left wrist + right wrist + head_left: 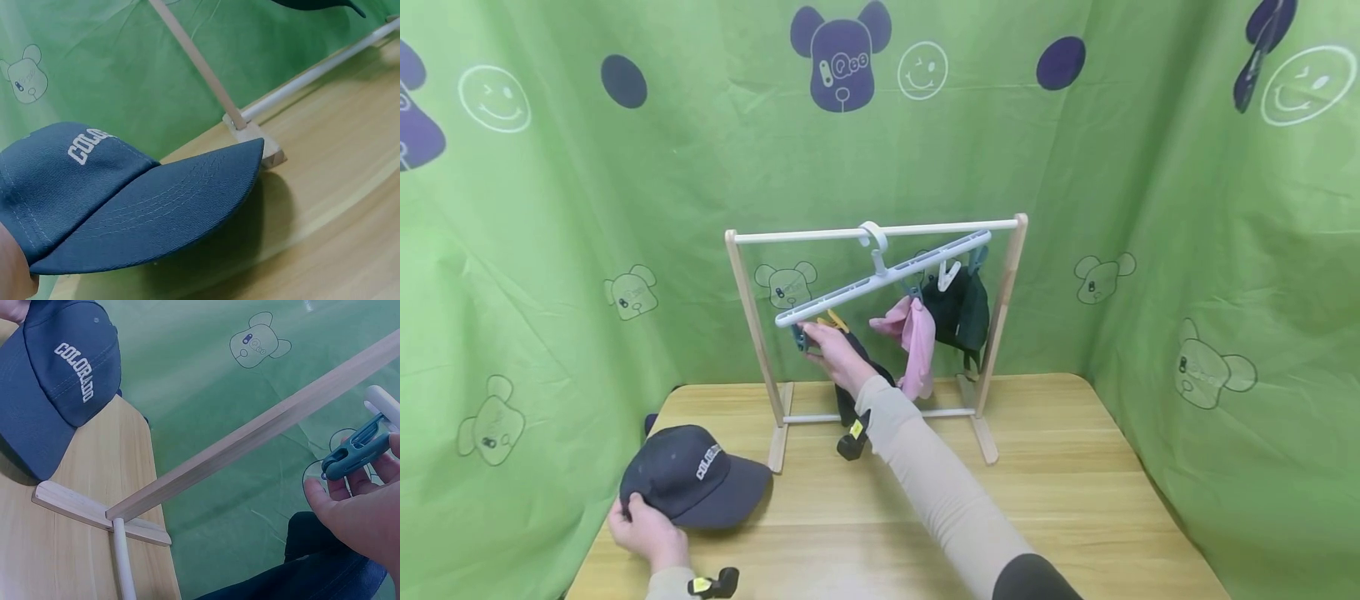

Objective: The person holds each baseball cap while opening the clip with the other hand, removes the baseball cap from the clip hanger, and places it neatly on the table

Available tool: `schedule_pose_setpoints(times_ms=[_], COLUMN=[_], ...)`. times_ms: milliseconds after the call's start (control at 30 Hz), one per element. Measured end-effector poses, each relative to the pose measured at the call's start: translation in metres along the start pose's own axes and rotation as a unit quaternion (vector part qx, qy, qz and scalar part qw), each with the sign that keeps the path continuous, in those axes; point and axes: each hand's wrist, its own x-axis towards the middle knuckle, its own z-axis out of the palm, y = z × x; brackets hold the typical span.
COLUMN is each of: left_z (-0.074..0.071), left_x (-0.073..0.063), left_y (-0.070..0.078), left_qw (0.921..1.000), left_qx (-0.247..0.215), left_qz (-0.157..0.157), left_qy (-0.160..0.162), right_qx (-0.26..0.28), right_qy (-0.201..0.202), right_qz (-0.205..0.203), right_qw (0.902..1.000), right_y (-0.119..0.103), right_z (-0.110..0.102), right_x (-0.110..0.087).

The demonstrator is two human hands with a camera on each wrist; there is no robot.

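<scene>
My left hand (pixel 649 532) grips a navy baseball cap (pixel 673 471) by its rear edge, with the brim toward the rack and white COLORADO lettering on the crown. The fingers of my right hand (pixel 837 357) hold a teal clothespin (pixel 356 453) at the low left end of a pale blue hanger (pixel 853 289). This hanger hooks over the rack's top rod and slants up to the right. Along it hang a dark cap (pixel 331 559), partly behind my right forearm, a pink cloth item (pixel 917 342) and a dark green cap (pixel 958 308).
A wooden rack (pixel 752 325) with a white top rod stands at the back of the wooden table (pixel 1075 475). Yellow (pixel 833 321) and white clothespins (pixel 948 275) also hang from the hanger. Green printed curtains (pixel 1180 208) enclose the table at the back and sides.
</scene>
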Motion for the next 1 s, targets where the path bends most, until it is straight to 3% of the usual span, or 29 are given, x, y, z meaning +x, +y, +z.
schedule_pose_setpoints(times_ms=[233,533,1000], left_z=[-0.01,-0.022,-0.038], left_x=[0.006,0.008,0.02], left_y=[-0.002,0.0,0.003], left_qw=[0.9989,0.9937,0.9736], left_qx=[0.044,0.112,0.228], left_qz=[0.013,0.006,0.0], left_qy=[0.003,0.002,-0.008], right_qx=[0.007,-0.001,0.001], right_qy=[-0.005,-0.001,-0.006], right_qz=[-0.001,-0.001,-0.001], right_qw=[1.0,1.0,1.0], right_y=[0.0,0.0,-0.001], right_z=[0.0,0.0,0.0], right_x=[0.0,0.0,0.0])
